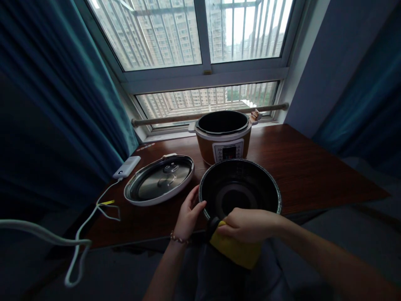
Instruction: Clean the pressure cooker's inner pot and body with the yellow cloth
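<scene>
A black inner pot (239,179) tilts toward me at the table's front edge, its dark inside showing. My left hand (189,211) grips its left rim, thumb over the edge and the other fingers behind the wall. In my right hand (246,223) is a yellow cloth (238,251), bunched by the near rim and hanging below it. A small black handle (213,225) on the pot shows beside the cloth. Behind the pot stands the electric pressure cooker (203,146), lidless, its round opening dark. Its lid (164,184) lies upside down to the left.
A white power bank (127,167) with a white cable (84,225) sits at the left of the brown table (297,167). The cable hangs over the table's left edge. A barred window (203,75) and blue curtains (75,83) stand behind and beside the table.
</scene>
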Tool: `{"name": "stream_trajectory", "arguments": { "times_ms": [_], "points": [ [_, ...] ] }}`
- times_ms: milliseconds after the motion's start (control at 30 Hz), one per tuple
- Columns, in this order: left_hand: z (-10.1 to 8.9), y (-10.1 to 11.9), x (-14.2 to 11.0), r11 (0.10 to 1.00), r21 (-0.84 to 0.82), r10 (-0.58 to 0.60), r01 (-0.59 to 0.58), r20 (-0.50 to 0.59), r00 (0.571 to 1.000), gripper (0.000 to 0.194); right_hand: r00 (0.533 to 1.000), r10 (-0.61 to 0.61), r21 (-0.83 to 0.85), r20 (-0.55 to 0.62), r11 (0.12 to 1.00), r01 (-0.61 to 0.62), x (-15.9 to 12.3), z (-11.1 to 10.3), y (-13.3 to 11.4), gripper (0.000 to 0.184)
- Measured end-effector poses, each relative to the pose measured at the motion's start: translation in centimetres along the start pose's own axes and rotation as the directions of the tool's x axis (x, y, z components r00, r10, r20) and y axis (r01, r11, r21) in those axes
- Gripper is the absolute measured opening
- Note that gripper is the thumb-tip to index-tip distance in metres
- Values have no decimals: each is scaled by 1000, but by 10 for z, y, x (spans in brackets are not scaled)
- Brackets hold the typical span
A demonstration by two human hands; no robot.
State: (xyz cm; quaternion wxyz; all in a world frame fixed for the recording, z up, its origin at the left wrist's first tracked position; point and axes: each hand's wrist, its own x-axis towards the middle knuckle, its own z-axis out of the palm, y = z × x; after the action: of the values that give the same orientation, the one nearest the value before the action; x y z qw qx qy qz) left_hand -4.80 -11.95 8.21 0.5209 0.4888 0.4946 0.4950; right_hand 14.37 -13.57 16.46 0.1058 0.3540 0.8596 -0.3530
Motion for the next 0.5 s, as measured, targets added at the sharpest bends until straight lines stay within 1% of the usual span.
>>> {"name": "stream_trajectory", "arguments": {
  "times_ms": [67,133,233,300,367,400,433,500],
  "points": [
    [0,0,0,999,24,31,-31,-11,999,66,993,-12,-30,114,999,16,-7,-10,9,55],
    [0,-2,0,997,54,59,-57,-27,998,65,972,-10,-26,237,1000,17,-12,-19,20,51],
    [1,-8,-3,994,83,79,-75,-49,996,64,915,51,5,399,998,-58,-15,-32,38,45],
    [4,-11,-5,990,102,109,-101,-77,991,63,879,104,-35,465,994,-100,-13,-37,50,42],
    [7,-14,-6,984,123,145,-132,-104,984,61,856,151,-112,494,988,-110,-9,-39,63,38],
    [8,-14,-7,981,133,157,-142,-113,981,61,853,177,-150,491,982,-117,-7,-38,71,35],
    [8,-15,-7,979,142,164,-148,-115,980,60,869,203,-181,452,975,-133,-3,-37,79,30],
    [8,-15,-7,977,156,165,-147,-104,981,60,928,237,-201,288,962,-184,4,-33,97,19]
  ]
}}
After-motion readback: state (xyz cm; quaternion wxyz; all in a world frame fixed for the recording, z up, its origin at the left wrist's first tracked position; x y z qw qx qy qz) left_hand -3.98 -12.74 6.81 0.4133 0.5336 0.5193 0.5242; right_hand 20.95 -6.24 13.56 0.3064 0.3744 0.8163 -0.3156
